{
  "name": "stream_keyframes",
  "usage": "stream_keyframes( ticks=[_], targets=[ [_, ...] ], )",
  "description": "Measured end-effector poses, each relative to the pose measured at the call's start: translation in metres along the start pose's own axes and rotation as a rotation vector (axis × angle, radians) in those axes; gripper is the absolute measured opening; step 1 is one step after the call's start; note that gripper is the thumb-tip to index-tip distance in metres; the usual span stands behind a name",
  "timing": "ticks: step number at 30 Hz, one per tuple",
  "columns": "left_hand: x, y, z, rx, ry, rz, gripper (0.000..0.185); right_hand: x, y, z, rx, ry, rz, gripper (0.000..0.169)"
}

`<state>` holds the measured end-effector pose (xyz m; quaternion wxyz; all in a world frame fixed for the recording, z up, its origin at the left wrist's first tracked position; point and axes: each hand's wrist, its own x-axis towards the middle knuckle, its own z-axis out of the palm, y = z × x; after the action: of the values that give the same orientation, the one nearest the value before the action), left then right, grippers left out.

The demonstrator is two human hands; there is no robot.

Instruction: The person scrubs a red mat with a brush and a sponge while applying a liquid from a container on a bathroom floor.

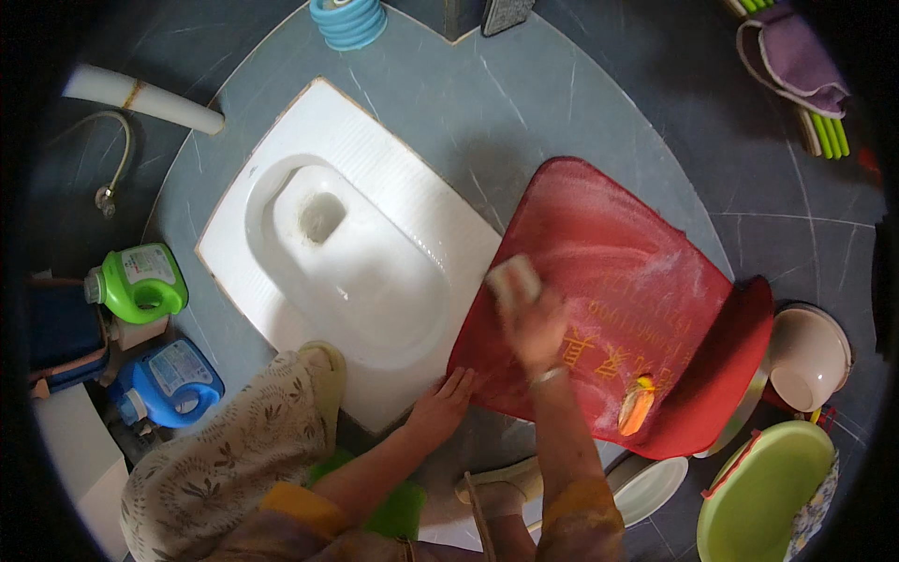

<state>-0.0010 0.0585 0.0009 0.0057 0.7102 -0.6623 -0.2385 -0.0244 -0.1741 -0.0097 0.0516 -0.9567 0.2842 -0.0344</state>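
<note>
A large red mat (562, 232) lies partly over the front corner of a white squat toilet (421, 190). It bears yellow writing and pale, whitish smears, and its right edge curls upward. My right hand (537, 330) is on the mat's left part, shut on a pale block-shaped scrubber or brush (516, 281), blurred by motion. My left hand (442, 407) grips the mat's near left edge, fingers on top; its thumb is hidden. An orange-and-yellow oblong object (636, 407), perhaps soap, rests on the mat near the curled side.
Green (144, 281) and blue (168, 383) detergent jugs stand at left, below a white pipe (154, 102). A beige bucket (808, 358), a white basin (650, 492) and a green basin (765, 492) crowd the right. A coiled blue hose (348, 24) sits at the far wall.
</note>
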Motion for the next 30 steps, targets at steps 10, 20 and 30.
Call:
stream_keyframes(
  ticks=[10,20,30],
  targets=[
    [0.01,-0.019,0.024,-0.112,0.153,0.077,0.043,-0.038,-0.046,-0.004,0.094,-0.068,-0.226,0.05],
    [0.135,-0.039,-0.058,-0.029,0.292,-0.078,0.039,0.133,0.044,-0.016,0.088,-0.008,0.334,0.046],
    [0.156,-0.038,-0.057,0.095,0.077,-0.1,0.051,0.133,0.091,-0.01,0.062,0.173,0.319,0.05]
  ],
)
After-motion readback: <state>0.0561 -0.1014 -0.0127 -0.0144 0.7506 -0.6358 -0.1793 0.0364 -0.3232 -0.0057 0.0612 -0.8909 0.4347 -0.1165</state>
